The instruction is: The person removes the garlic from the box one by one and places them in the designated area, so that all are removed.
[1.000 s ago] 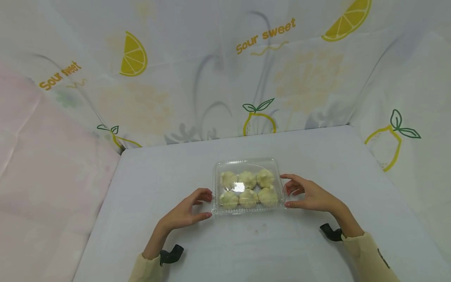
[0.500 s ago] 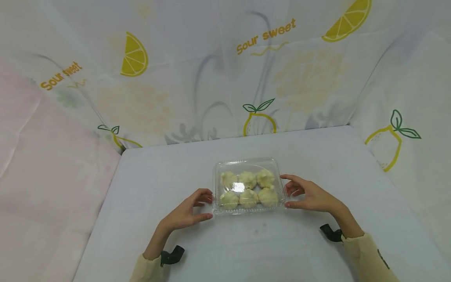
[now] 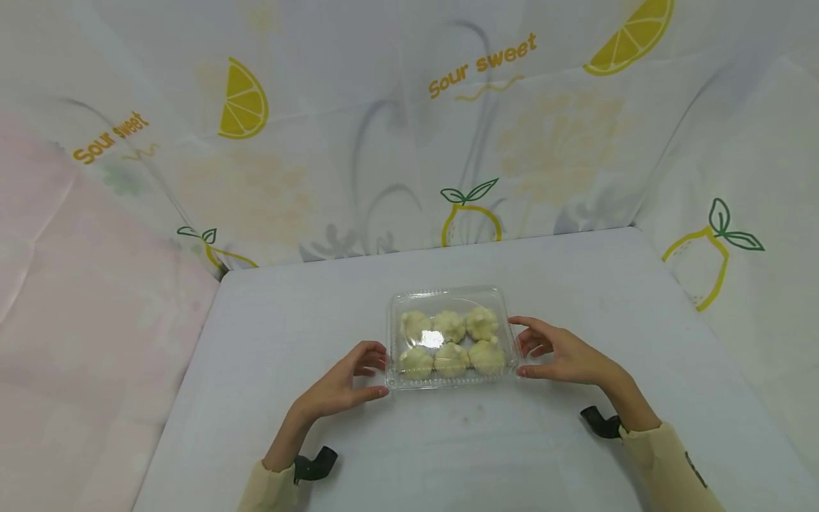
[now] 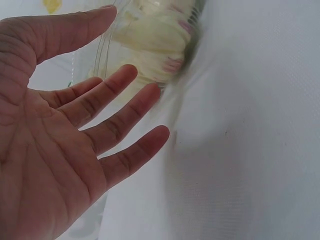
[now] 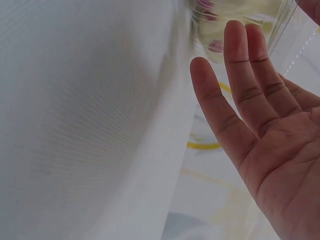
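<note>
A clear plastic clamshell box point(image 3: 456, 293) lies closed on the white table, its lid catching a bright glare. Inside sit several pale yellow garlic bulbs point(image 3: 450, 360) in two rows; purple streaks show on the garlic bulbs point(image 4: 150, 45) in the left wrist view. My left hand point(image 3: 342, 380) is at the box's left side, fingers spread and relaxed, fingertips right at the edge. On the opposite side, my right hand point(image 3: 569, 353) has its thumb and fingers apart, their tips at the box's right edge. Both palms face the box.
The white table point(image 3: 512, 455) has a few faint stains in front of the box. A lemon-printed cloth point(image 3: 384, 142) hangs behind it, and more cloth hangs at both sides. Black curved wrist mounts stick out by the left sleeve point(image 3: 269, 487) and right sleeve point(image 3: 668, 469).
My left hand has edged slightly to the right, its thumb closer to the box corner. The right hand and the box stay where they were.
</note>
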`<state>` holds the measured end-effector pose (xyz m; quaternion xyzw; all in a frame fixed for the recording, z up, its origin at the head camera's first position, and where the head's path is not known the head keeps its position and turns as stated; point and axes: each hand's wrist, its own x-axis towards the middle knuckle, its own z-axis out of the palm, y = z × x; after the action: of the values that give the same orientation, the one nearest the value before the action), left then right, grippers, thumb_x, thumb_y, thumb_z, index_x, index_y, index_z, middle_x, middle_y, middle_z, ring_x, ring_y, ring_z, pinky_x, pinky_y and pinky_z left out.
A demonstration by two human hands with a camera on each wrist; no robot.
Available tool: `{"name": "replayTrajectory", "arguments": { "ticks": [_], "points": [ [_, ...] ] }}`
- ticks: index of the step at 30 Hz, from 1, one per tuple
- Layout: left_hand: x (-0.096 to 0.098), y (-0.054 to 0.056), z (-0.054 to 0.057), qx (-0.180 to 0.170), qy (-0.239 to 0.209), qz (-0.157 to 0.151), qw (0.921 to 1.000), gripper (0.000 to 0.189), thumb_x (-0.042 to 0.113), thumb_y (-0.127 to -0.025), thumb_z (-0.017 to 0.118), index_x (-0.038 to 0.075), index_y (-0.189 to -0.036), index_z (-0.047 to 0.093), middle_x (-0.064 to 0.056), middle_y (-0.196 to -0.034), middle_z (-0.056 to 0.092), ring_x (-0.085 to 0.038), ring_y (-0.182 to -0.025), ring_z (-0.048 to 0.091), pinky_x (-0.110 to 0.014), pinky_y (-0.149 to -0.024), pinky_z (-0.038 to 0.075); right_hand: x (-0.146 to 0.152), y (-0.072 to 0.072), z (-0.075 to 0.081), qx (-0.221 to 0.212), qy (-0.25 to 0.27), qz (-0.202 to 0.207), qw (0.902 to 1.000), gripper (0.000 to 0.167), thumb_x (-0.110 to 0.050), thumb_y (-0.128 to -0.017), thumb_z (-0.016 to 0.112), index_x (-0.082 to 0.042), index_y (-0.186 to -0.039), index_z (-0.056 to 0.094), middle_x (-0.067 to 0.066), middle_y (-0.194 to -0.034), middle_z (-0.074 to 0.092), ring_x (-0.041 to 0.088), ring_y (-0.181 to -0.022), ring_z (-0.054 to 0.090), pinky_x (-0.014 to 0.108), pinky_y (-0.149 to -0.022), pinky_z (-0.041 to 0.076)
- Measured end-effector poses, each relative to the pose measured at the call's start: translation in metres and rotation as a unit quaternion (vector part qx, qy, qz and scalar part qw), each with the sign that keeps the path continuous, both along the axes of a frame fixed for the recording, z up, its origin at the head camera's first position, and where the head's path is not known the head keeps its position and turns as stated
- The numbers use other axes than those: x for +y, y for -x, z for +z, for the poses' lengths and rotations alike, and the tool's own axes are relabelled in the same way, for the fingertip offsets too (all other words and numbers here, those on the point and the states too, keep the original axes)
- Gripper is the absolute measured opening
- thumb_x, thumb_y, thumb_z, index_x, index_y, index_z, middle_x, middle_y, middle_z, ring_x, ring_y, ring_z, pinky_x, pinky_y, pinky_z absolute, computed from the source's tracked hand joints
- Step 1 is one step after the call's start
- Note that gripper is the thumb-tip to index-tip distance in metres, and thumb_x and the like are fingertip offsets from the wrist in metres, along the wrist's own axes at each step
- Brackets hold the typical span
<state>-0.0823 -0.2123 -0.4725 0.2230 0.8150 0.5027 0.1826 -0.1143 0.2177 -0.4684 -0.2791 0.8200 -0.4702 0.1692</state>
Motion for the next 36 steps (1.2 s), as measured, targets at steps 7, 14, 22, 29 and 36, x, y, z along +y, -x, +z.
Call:
{"name": "replayTrajectory", "arguments": {
  "ticks": [7,14,22,29,36],
  "points": [
    [-0.0007,0.0003,-0.0009,-0.008,-0.018,-0.008,0.9998,0.062,0.019,-0.085,0.08,0.008,-0.133,0.042,-0.006,-0.122,0.06,-0.025,-0.114,0.058,-0.047,-0.095,0.047,0.0004,0.0003,0.0001,-0.002,0.002,0.003,1.0,0.082,-0.018,-0.085,0.08,-0.003,-0.151,0.033,0.008,-0.113,0.06,0.019,-0.103,0.061,0.043,-0.089,0.051],
    [-0.0013,0.0038,-0.0015,-0.018,-0.042,-0.017,0.9988,0.053,0.013,-0.086,0.078,0.0,-0.126,0.045,-0.013,-0.106,0.06,-0.028,-0.098,0.061,-0.041,-0.086,0.053,0.001,0.0,-0.0029,-0.002,0.01,0.004,0.9999,0.081,-0.017,-0.086,0.079,-0.003,-0.151,0.032,0.008,-0.113,0.059,0.02,-0.103,0.061,0.043,-0.089,0.051],
    [-0.0013,0.0053,-0.0014,-0.045,-0.055,-0.023,0.9972,0.054,0.009,-0.085,0.078,-0.004,-0.125,0.044,-0.016,-0.105,0.058,-0.03,-0.097,0.06,-0.036,-0.085,0.053,0.001,-0.0002,-0.0023,-0.002,0.007,0.005,1.0,0.082,-0.017,-0.086,0.079,-0.004,-0.151,0.031,0.007,-0.112,0.059,0.018,-0.102,0.061,0.041,-0.089,0.051],
    [-0.0017,0.005,-0.0028,-0.038,-0.052,-0.021,0.9977,0.054,0.007,-0.084,0.079,-0.004,-0.124,0.044,-0.016,-0.104,0.058,-0.028,-0.095,0.06,-0.034,-0.083,0.053,0.0002,-0.0002,-0.002,-0.009,0.007,0.004,0.9999,0.082,-0.016,-0.086,0.079,-0.004,-0.151,0.031,0.008,-0.113,0.059,0.019,-0.103,0.061,0.042,-0.089,0.051],
    [-0.0001,0.0056,-0.0037,-0.045,-0.065,-0.023,0.9966,0.055,0.005,-0.084,0.078,-0.004,-0.124,0.043,-0.017,-0.103,0.057,-0.024,-0.092,0.06,-0.032,-0.08,0.053,0.0005,-0.0007,-0.0036,-0.011,0.02,0.004,0.9997,0.082,-0.017,-0.086,0.079,-0.004,-0.152,0.031,0.006,-0.111,0.059,0.017,-0.102,0.061,0.041,-0.088,0.052]
  ]
}}
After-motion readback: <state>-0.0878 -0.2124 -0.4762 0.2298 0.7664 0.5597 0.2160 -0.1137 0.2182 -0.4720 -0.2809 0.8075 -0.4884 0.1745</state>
